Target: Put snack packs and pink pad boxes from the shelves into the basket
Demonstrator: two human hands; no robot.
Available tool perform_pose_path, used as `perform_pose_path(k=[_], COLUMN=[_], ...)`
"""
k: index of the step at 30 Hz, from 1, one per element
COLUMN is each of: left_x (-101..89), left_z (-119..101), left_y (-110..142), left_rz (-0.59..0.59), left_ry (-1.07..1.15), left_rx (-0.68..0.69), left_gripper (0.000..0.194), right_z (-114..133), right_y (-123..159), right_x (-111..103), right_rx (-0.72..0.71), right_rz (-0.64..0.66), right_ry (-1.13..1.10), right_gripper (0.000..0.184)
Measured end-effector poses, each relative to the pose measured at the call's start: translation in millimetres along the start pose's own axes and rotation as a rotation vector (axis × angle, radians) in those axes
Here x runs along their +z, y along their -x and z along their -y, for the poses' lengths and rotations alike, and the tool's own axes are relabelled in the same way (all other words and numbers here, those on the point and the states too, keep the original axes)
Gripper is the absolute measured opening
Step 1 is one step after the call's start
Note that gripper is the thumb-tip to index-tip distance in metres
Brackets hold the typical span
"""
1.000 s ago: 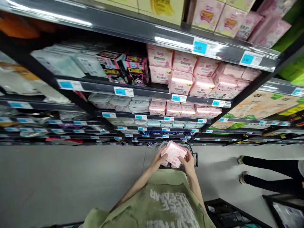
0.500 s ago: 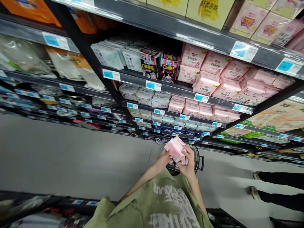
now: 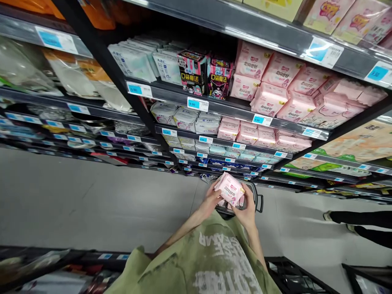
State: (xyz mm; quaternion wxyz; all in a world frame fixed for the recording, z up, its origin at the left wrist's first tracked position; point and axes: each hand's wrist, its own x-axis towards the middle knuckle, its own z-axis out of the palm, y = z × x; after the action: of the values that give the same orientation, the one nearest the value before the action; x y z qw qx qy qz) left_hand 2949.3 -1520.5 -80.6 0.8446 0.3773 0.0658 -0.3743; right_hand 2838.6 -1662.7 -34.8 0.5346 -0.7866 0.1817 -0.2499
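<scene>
Between my two hands is a pink soft pack (image 3: 230,189) with white and pink print, its printed face turned up toward me. My left hand (image 3: 212,196) grips its left side. My right hand (image 3: 246,207) holds the right side, fingers along the edge and thumb below. Directly under the hands stands a dark basket (image 3: 253,196) with a black handle at its right. Some pink packs lie inside it, mostly hidden by my hands and the pack.
Ahead, shelves hold rows of pink packs (image 3: 269,100), white packs (image 3: 133,61) and two black-and-pink boxes (image 3: 219,79). Price tags line the shelf edges. At right, a person's dark-trousered legs (image 3: 364,220) show on the grey floor (image 3: 107,196). More shelving (image 3: 76,257) stands behind me.
The pink pack has been turned over in my hands, so its printed front now faces up. The person's legs at right have shifted. My view has moved slightly closer to the shelves.
</scene>
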Motion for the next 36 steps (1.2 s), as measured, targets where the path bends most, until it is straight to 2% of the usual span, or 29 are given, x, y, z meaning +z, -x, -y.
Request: perform_pose_path(k=[3,5,9,13,17,20,26,31,34,36], left_x=[-1.2,-0.8,0.9,0.3,-1.1,0.3,4.3,-0.5,-4.9,-7.9], left_z=[1.3,1.5,3.2,8.6,11.6,9.1,1.3,3.4,6.6,7.2], left_y=[-1.4,-1.4,-0.7,0.1,1.6,3.1,4.6,4.5,4.7,6.2], left_rz=[-0.04,-0.049,-0.017,0.046,0.094,0.074,0.012,0.008,0.052,0.128], left_ry=[0.007,0.01,-0.007,-0.07,-0.105,-0.105,-0.057,-0.067,-0.143,-0.266], left_rx=[-0.04,-0.048,-0.059,-0.053,-0.064,-0.085,-0.112,-0.119,-0.076,0.04], left_gripper=[0.08,0.078,0.076,0.076,0.07,0.071,0.068,0.068,0.072,0.079], right_z=[-3.0,-8.3,-18.7,-19.3,-14.0,-11.3,-7.0,-4.1,-4.7,-6.6], right_y=[0.4,2.6,6.8,7.8,6.8,5.0,3.9,4.4,4.6,5.1], right_x=[-4.7,-3.4,-0.6,-5.4,-8.1,-5.1,0.9,4.6,6.7,6.9], right_rx=[0.015,0.144,0.404,0.548,0.557,0.579,0.579,0.585,0.602,0.627], right_rz=[0.003,-0.031,-0.135,-0.259,-0.365,-0.423,-0.384,-0.4,-0.425,-0.474], right_ry=[-0.045,-0.196,-0.462,-0.555,-0.525,-0.512,-0.558,-0.563,-0.559,-0.564], right_gripper=[0.104,0.111,0.082,0.066,0.07,0.07,0.066,0.06,0.057,0.052])
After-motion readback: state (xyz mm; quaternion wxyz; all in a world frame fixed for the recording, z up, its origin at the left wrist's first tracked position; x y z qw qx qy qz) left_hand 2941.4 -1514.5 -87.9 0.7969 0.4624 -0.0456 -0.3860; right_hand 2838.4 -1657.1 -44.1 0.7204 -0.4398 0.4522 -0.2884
